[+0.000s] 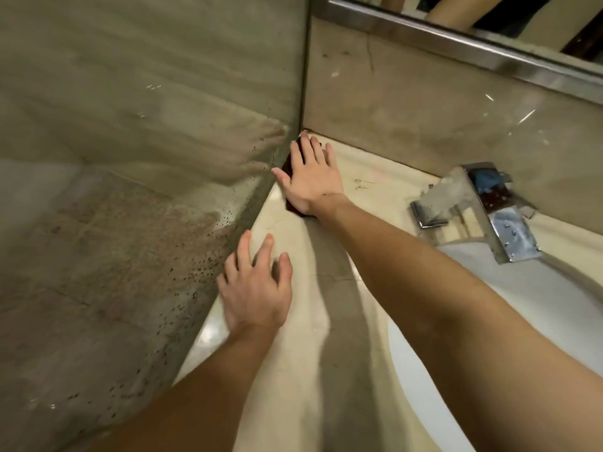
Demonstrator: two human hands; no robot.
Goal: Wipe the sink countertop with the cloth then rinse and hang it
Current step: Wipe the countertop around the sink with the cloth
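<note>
The right hand (pixel 310 176), spread flat, presses the dark cloth (pixel 287 168) into the countertop (pixel 326 321) corner.

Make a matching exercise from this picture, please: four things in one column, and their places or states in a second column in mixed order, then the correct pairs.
Things:
1. cloth
2. left hand
3. right hand
4. faucet

Places or states:
A. resting flat and empty on the countertop, near the side wall
B. shiny metal, standing behind the white basin
C. dark, mostly hidden, in the back corner
D. pressed flat on top of the cloth

Pairs: 1-C, 2-A, 3-D, 4-B
</note>
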